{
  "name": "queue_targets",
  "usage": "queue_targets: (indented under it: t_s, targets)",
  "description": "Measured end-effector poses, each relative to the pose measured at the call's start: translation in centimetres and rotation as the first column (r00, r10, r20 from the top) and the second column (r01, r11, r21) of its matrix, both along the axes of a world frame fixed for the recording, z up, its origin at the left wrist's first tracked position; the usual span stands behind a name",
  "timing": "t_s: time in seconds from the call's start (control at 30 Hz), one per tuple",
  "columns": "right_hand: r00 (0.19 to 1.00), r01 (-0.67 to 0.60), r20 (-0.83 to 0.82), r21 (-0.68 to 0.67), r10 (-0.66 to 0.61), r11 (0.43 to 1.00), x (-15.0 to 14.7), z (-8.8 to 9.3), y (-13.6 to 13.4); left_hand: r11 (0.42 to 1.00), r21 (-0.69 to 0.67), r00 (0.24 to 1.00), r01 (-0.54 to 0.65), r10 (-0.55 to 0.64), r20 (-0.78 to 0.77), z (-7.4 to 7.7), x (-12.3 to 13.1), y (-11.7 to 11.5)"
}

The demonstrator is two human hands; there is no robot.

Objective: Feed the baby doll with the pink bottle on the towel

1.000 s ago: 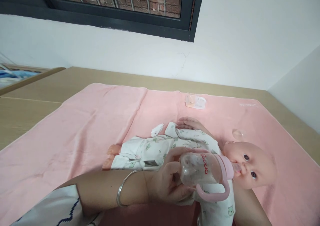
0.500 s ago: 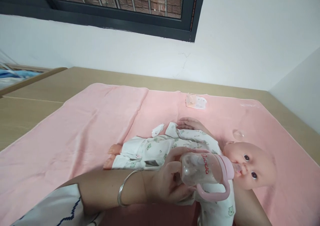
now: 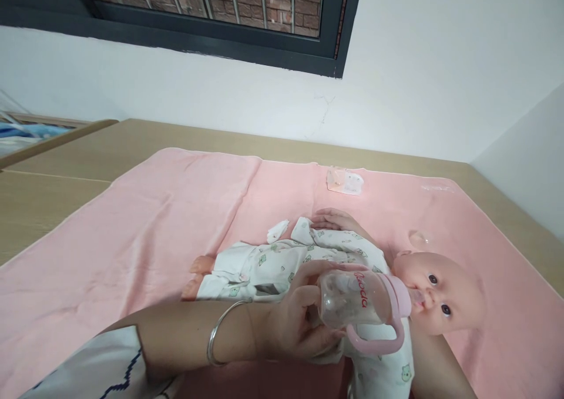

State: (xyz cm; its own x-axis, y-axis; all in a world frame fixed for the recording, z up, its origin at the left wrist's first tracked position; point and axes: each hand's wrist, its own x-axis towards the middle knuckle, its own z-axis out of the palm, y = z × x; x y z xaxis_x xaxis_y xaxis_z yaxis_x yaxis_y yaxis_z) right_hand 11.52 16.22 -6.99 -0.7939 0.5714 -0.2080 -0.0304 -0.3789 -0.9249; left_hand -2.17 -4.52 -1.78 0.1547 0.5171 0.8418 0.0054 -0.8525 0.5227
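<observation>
Our left hand (image 3: 299, 319) grips the clear bottle (image 3: 352, 298), its teat at the doll (image 3: 352, 281)'s mouth. Our right hand (image 3: 332, 218) lies flat and open under the doll's far side on the pink blanket (image 3: 132, 240).

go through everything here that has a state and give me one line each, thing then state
left hand: gripping the bottle's base
right hand: wrapped behind the doll, fingers on its far side
baby bottle: tipped on its side, nearly empty, teat in the doll's mouth
doll: lying face up, dressed, eyes open
pink blanket: spread flat on the table
clear cap: off the bottle, lying on the blanket
small packet: lying on the blanket, apart from the doll
</observation>
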Motion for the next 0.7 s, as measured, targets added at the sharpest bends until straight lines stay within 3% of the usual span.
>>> queue_targets:
  t_s: [0.6,0.7]
  targets:
    - [1.0,0.005,0.02,0.025,-0.006,1.0,-0.02,0.12,0.18,0.999,-0.043,1.0,-0.008,0.008,-0.006,-0.19,-0.03,-0.35]
    - [1.0,-0.008,0.027,0.104,0.005,0.994,0.02,0.01,0.2,1.0,-0.022,1.0,0.001,-0.001,-0.002,-0.26,0.03,-0.28]
